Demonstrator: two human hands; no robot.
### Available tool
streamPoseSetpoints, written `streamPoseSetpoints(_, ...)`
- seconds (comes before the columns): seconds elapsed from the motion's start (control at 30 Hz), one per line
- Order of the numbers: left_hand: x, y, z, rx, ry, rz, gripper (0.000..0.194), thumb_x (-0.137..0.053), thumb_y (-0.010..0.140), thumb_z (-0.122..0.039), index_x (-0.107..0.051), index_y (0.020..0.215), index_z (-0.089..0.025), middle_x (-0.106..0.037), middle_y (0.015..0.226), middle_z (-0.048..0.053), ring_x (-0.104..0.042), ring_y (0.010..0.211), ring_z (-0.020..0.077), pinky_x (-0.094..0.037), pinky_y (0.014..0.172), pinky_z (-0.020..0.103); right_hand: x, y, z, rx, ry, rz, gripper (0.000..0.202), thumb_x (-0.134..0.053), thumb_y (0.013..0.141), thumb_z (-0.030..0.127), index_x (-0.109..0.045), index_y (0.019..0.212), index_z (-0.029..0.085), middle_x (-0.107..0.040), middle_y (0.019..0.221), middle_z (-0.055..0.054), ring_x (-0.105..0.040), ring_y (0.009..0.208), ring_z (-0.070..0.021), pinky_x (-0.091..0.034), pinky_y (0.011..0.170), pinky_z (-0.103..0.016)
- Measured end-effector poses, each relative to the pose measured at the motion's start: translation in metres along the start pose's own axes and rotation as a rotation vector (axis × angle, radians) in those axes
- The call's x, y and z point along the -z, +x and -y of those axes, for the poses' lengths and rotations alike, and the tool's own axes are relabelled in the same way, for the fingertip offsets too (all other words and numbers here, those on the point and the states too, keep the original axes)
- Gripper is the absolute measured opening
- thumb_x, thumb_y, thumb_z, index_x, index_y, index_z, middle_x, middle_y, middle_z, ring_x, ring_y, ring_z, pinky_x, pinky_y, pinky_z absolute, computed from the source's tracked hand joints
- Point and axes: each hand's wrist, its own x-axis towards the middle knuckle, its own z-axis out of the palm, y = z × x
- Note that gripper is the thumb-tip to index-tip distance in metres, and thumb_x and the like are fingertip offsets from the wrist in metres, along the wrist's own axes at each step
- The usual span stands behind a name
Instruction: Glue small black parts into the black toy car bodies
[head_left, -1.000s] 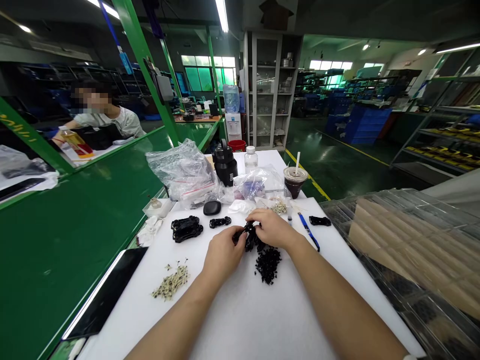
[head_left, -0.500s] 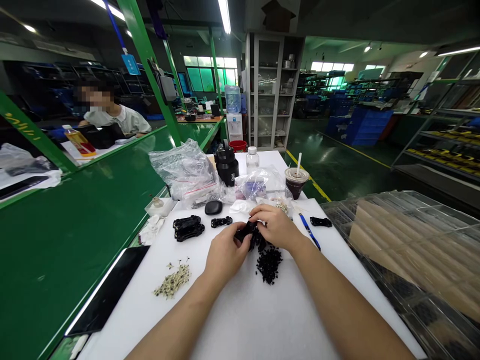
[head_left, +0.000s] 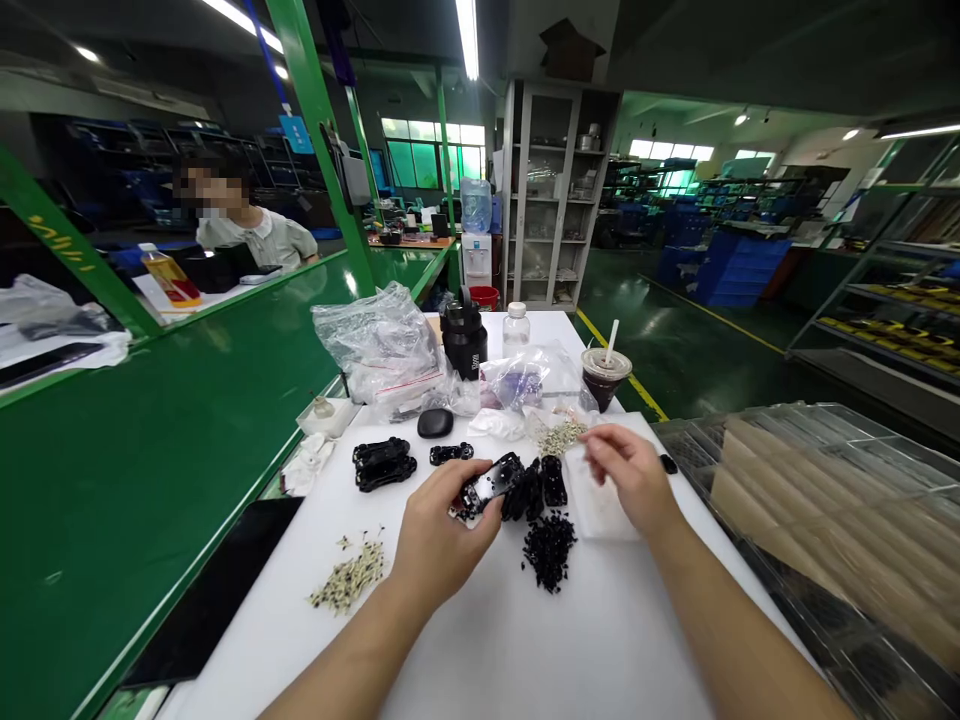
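My left hand [head_left: 450,520] grips a glossy black car-shaped part [head_left: 491,482] between thumb and fingers above the white table. My right hand [head_left: 626,470] is raised to the right, its fingertips bent together near a bag of small pale pieces [head_left: 561,436]; whether it holds something is hidden. More black car-shaped parts [head_left: 553,482] lie just right of the held one. Below them is a heap of tiny black pieces [head_left: 550,552]. Stacked black car-shaped parts [head_left: 382,464] lie at the left, with one single part [head_left: 451,454] nearby. Pale pieces with dark tips [head_left: 349,578] are piled at the front left.
Along the back stand a black bottle [head_left: 464,340], a clear jar [head_left: 516,326], plastic bags [head_left: 379,345] and a drink cup [head_left: 606,372]. A black case [head_left: 435,423] sits before them. Clear trays [head_left: 810,520] are at the right. A person [head_left: 251,225] sits across the left partition.
My right hand has left the black part and moved right, towards the bag of pale pieces. My left hand still holds the part, whose glossy face now shows. The view has shifted slightly.
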Motion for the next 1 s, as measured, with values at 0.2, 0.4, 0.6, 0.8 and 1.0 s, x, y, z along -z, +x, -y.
streamPoseSetpoints(0.2, -0.003, -0.007, -0.003, -0.217, 0.044, -0.044, 0.028, -0.066, 0.081, -0.016, -0.065, 0.109, -0.017, -0.072, 0.097, 0.007, -0.069, 0.085, 0.0169, -0.058, 0.076, 0.027, -0.057, -0.035, 0.013, -0.354, 0.449, 0.396, 0.035, -0.069, 0.085, 0.045, -0.064, 0.101, 0.014, -0.068, 0.081, -0.007, -0.065, 0.075, -0.0193, -0.051, 0.059, -0.028)
streamPoseSetpoints(0.4, 0.000, -0.005, 0.001, -0.240, 0.088, -0.008, 0.028, -0.068, 0.084, -0.019, -0.066, 0.111, -0.016, -0.072, 0.098, 0.008, -0.070, 0.086, 0.0170, -0.059, 0.079, 0.028, -0.038, -0.026, 0.008, 0.033, -0.065, 0.064, 0.025, -0.064, 0.089, 0.038, -0.067, 0.102, 0.017, -0.066, 0.089, -0.008, -0.062, 0.084, -0.0228, -0.051, 0.075, -0.037)
streamPoseSetpoints(0.6, 0.014, -0.002, -0.005, -0.283, 0.076, 0.133, 0.027, -0.066, 0.084, -0.020, -0.067, 0.111, -0.017, -0.073, 0.100, 0.008, -0.070, 0.086, 0.0176, -0.059, 0.076, 0.028, -0.003, 0.006, -0.024, 0.082, -0.309, -0.337, 0.057, -0.067, 0.080, 0.034, -0.052, 0.132, 0.018, -0.055, 0.129, -0.015, -0.052, 0.117, -0.0293, -0.044, 0.098, -0.047)
streamPoseSetpoints(0.8, 0.004, -0.008, -0.008, -0.102, 0.033, 0.347, 0.031, -0.065, 0.083, -0.025, -0.068, 0.114, -0.021, -0.076, 0.104, 0.005, -0.071, 0.073, 0.0157, -0.061, 0.065, 0.026, -0.005, 0.013, -0.044, -0.106, -0.158, -0.180, 0.033, -0.068, 0.075, 0.034, -0.068, 0.105, 0.019, -0.069, 0.089, -0.008, -0.063, 0.087, -0.0284, -0.046, 0.089, -0.048)
streamPoseSetpoints(1.0, -0.014, -0.016, -0.024, 0.058, 0.006, 0.366, 0.031, -0.067, 0.080, -0.028, -0.072, 0.109, -0.021, -0.078, 0.100, 0.002, -0.070, 0.065, 0.0154, -0.062, 0.067, 0.030, -0.005, 0.003, 0.006, -0.027, 0.158, -0.189, 0.035, -0.054, 0.082, 0.047, -0.059, 0.106, 0.023, -0.058, 0.082, -0.002, -0.059, 0.080, -0.0205, -0.050, 0.080, -0.038)
